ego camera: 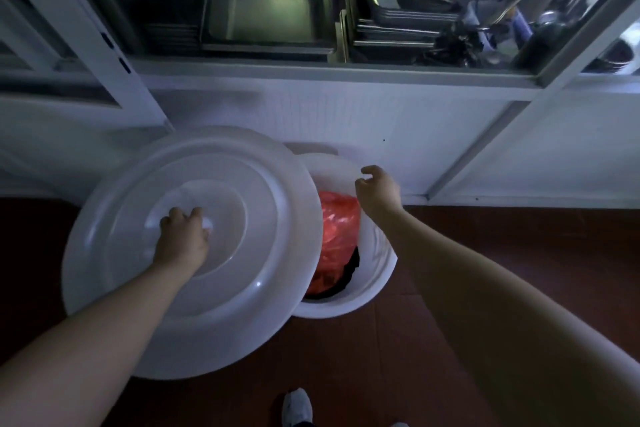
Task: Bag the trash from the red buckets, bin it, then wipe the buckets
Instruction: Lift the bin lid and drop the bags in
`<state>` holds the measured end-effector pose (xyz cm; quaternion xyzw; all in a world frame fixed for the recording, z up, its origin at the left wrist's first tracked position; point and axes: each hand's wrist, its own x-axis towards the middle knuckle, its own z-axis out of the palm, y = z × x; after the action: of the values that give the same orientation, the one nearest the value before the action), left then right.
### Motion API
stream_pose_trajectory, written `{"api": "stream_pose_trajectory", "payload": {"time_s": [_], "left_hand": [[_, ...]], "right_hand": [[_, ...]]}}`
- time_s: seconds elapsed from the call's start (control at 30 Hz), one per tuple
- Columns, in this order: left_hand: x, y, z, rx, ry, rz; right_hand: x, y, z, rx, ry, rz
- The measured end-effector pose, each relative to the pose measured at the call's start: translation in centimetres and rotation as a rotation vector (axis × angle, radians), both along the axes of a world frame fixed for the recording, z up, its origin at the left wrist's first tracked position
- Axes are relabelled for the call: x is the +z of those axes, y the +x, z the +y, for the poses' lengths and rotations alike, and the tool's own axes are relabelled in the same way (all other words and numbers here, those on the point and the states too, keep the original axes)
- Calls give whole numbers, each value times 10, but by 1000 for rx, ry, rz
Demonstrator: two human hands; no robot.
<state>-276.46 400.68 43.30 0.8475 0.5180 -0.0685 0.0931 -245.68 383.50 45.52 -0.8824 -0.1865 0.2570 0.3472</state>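
The left hand (181, 241) curls its fingers round the knob at the centre of the round white plastic lid (194, 253), held tilted. Right of those fingers, the white bin (375, 265) holds the red plastic trash bag (337, 236). The right hand (377, 191) hovers above, fingers loosely curled, empty

Dim light. Dark red-brown floor (519, 270). White panelled wall (346, 121) below a steel shelf (311, 69) holding stacked metal trays (398, 28) and a deep pan (266, 10).
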Motion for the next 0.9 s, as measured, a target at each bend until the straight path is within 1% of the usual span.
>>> {"api": "stream_pose_trajectory", "payload": {"time_s": [0.2, 0.33, 0.5, 0.67, 0.9], "left_hand": [[-17, 21, -14, -17, -51, 25], [-29, 48, -37, -39, -82, 39], [-40, 93, -69, -89, -112, 72], [-72, 144, -88, -98, -139, 103], [-147, 205, -89, -168, -171, 80]], "right_hand": [[-26, 10, -22, 44, -88, 83], [-40, 23, -41, 156, -226, 30], [-58, 52, -66, 216, -262, 40], [-89, 82, -85, 173, -230, 86], [-175, 95, -94, 115, -176, 156]]}}
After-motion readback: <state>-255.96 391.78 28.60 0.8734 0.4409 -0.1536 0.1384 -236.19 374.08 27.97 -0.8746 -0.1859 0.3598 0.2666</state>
